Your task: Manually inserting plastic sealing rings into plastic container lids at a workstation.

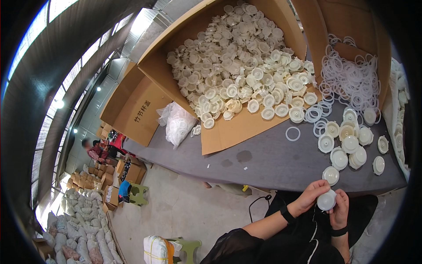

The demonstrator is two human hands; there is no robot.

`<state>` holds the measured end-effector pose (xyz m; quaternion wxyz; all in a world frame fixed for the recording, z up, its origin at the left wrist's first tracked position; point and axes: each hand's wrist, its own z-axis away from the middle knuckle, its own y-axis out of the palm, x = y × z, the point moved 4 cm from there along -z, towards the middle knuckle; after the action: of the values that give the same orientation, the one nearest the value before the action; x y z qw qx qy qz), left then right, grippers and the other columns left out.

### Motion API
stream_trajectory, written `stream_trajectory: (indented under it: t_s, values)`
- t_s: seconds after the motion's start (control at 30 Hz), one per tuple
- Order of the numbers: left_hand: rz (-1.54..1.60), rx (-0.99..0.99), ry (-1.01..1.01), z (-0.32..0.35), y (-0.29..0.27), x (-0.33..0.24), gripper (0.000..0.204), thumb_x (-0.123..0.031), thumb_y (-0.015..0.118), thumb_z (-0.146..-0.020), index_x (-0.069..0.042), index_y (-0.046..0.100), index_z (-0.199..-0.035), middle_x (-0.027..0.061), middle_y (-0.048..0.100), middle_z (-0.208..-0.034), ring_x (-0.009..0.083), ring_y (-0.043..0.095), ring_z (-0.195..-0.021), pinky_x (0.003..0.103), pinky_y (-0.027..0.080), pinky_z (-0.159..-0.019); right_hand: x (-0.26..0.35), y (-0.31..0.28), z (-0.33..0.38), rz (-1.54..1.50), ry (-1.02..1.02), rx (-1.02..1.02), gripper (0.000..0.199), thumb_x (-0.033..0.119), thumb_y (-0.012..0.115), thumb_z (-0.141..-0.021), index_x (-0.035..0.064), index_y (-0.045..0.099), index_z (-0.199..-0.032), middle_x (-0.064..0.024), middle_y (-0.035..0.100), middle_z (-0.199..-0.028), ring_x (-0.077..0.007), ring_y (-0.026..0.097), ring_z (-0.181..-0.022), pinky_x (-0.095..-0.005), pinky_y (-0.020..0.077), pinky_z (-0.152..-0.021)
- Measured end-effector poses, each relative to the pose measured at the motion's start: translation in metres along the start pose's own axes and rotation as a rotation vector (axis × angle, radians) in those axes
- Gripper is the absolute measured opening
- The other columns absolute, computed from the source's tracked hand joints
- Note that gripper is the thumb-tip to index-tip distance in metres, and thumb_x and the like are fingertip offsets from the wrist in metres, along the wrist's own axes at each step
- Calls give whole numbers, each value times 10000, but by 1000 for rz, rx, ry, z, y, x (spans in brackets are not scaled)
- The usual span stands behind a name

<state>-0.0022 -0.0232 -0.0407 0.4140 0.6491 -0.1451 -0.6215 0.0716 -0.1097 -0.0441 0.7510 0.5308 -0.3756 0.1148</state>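
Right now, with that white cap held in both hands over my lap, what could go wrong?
1. The white cap is pinched between the left hand and right hand beyond the table edge; a slip would likely drop it to the floor.
2. The finished caps sit loosely stacked near that edge; an elbow could knock them off.
3. The loose rings look tangled.

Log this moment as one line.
left hand + right hand: both gripping white round cap | loose caps on grey table | clear rings in box
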Motion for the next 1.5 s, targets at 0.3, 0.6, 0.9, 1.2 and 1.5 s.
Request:
stream_trajectory:
  t_s: [0.3, 0.6, 0.9, 1.2, 1.5]
  values:
    - [-23, -29, -13, 0, 0, 5, 163, -227, 475, -858, -72, 508, -821, -9, 557, -740, 50, 536, -626, 187, 432, -572, -6, -5, -1, 55, 10, -48, 224, 257, 544, -805, 43, 483, -829, 1, 497, -596, -51, 419, -401, -165, 327, -360]
    - [150, -171, 115, -1, -8, -2, 211, -254, 414, -885, -65, 506, -905, 22, 557, -841, 85, 536, -776, 229, 438, -694, -5, 3, -3, 4, -35, 30, 213, 168, 571, -779, 22, 474, -901, -21, 508, -642, -77, 453, -469, -189, 372, -431]
    - [158, -11, 53, -1, 2, -5, 212, -256, 432, -877, -65, 489, -950, 6, 541, -873, 71, 518, -804, 225, 419, -728, -1, -6, -2, -9, -80, -98, 212, 198, 499, -828, 39, 466, -964, -15, 515, -685, -62, 429, -453, -189, 358, -401]
    - [80, 15, -3, -1, -7, 6, 135, -195, 500, -822, -65, 520, -789, -24, 532, -730, 39, 501, -681, 180, 401, -606, 0, -3, -1, 10, -21, -72, 169, 217, 529, -796, 57, 478, -789, 10, 488, -579, -44, 405, -389, -161, 311, -344]
    - [-123, -5, -75, 1, -3, 4, 153, -193, 539, -812, -81, 517, -710, -49, 514, -650, 19, 478, -584, 165, 377, -530, -4, -5, -2, 129, 27, -20, 200, 238, 564, -775, 64, 489, -713, 29, 468, -554, -17, 377, -390, -149, 268, -347]
